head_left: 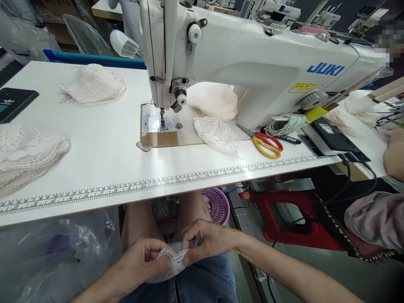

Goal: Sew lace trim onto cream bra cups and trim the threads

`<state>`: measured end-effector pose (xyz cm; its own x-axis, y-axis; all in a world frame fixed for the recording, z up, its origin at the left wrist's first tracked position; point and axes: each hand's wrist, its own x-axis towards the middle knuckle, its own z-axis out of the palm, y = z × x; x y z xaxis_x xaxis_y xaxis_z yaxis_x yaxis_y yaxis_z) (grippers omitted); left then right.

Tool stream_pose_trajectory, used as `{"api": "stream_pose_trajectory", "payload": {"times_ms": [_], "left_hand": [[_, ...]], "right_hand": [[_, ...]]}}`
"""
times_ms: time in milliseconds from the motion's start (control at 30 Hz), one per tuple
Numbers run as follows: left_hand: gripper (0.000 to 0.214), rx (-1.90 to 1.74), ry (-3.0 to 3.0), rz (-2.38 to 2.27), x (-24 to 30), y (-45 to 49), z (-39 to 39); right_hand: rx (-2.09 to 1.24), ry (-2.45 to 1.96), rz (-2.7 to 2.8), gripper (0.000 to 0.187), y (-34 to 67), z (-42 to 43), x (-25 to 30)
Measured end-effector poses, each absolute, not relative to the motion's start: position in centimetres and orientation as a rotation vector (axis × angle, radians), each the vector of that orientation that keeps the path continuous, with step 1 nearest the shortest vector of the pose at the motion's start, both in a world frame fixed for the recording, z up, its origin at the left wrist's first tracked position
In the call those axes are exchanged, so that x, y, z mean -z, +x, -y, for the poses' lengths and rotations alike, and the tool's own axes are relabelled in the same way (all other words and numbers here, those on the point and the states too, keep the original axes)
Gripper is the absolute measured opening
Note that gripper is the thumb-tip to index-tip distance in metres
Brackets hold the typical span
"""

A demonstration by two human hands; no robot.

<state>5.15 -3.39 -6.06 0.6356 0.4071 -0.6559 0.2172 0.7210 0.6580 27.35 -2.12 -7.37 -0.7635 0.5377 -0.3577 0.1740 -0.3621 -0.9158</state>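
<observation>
Over my lap, below the table edge, both hands grip a small piece of white lace fabric [172, 263] with an openwork edge. My left hand [148, 259] pinches its left side between thumb and fingers. On the other side, my right hand [203, 242] is closed on the lace with thumb and forefinger. The sewing machine [252, 54] stands on the table in front of me, with no cloth under its needle. Cream fabric pieces [217, 132] lie under the machine's arm, beside scissors [268, 145] with red and yellow handles.
Stacks of lace pieces [28, 153] and cream cloth [94, 86] lie on the left of the table [104, 155]. A coiled cord [285, 125] sits right of the scissors. Below are a purple basket [222, 206] and a red stool [293, 235]. Another person's sleeve [375, 219] shows at right.
</observation>
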Motion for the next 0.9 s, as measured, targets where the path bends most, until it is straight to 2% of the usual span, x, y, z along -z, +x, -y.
{"api": "stream_pose_trajectory", "payload": {"times_ms": [300,500,700,900], "left_hand": [[0.044,-0.12,0.858,-0.967,7.1,5.3,3.6],[0.036,-0.153,0.692,-0.982,6.9,4.2,4.0],[0.039,-0.18,0.548,-0.841,7.6,4.0,4.5],[0.039,-0.158,0.522,-0.908,8.5,3.0,5.2]], "right_hand": [[-2.27,-0.882,1.65,0.04,28.1,1.8,8.2],[-2.265,-0.864,1.669,0.038,29.5,2.1,9.0],[-2.385,-0.889,1.585,0.04,30.0,2.5,8.4],[-2.38,-0.863,1.574,0.04,30.9,3.0,8.7]]}}
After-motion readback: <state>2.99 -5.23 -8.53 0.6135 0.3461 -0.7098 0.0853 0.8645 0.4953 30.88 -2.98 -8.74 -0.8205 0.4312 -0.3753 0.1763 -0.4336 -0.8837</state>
